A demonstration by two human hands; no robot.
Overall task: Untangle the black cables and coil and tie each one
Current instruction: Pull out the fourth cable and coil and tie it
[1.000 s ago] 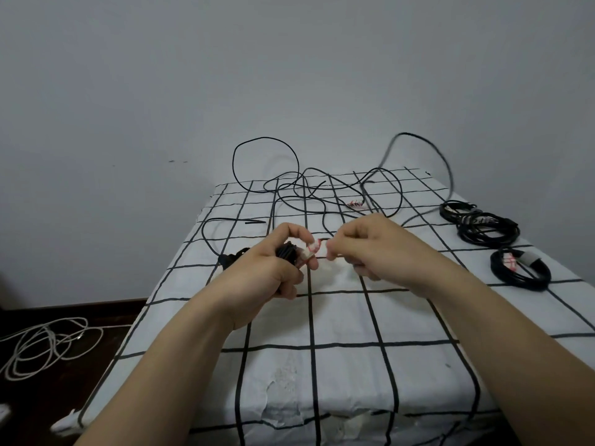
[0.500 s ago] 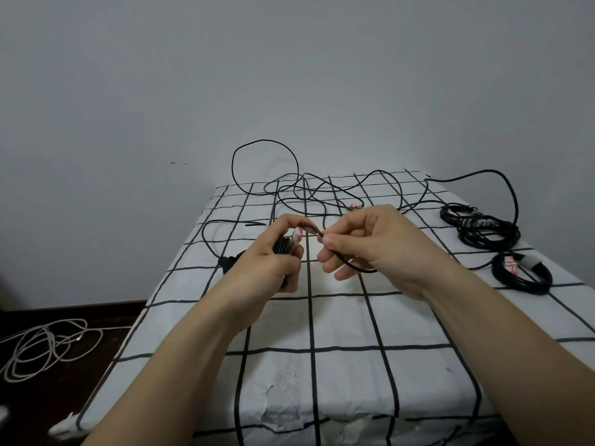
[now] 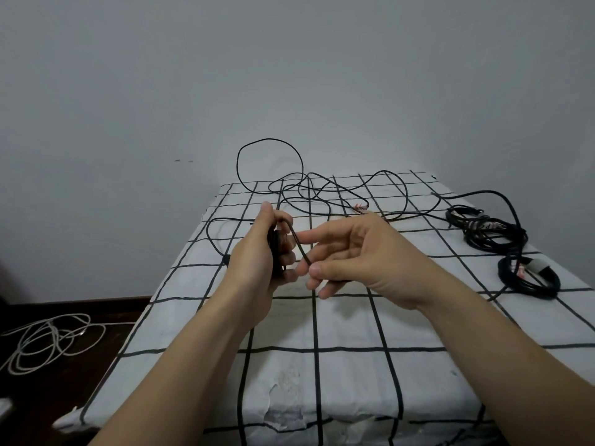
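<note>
My left hand [image 3: 257,252] grips a small bundle of coiled black cable [image 3: 276,249] above the checked cloth. From it one black strand [image 3: 297,244] runs down to my right hand [image 3: 351,252], which pinches it between thumb and fingers. The rest of that cable trails right across the table toward the far right side. A loose tangle of black cables [image 3: 309,191] lies at the back of the table, one loop [image 3: 270,165] standing up against the wall. Two coiled, tied black cables sit at the right: the farther coil [image 3: 486,233] and the nearer coil [image 3: 528,278].
The table wears a white cloth with a black grid [image 3: 322,333]; its front edge shows peeling. A white cable [image 3: 45,339] lies in loops on the dark floor at the left. A plain wall stands behind the table.
My right hand has let go of the small white-and-red tie and now pinches a black strand lower down. The raised loop at the right has dropped onto the table.
</note>
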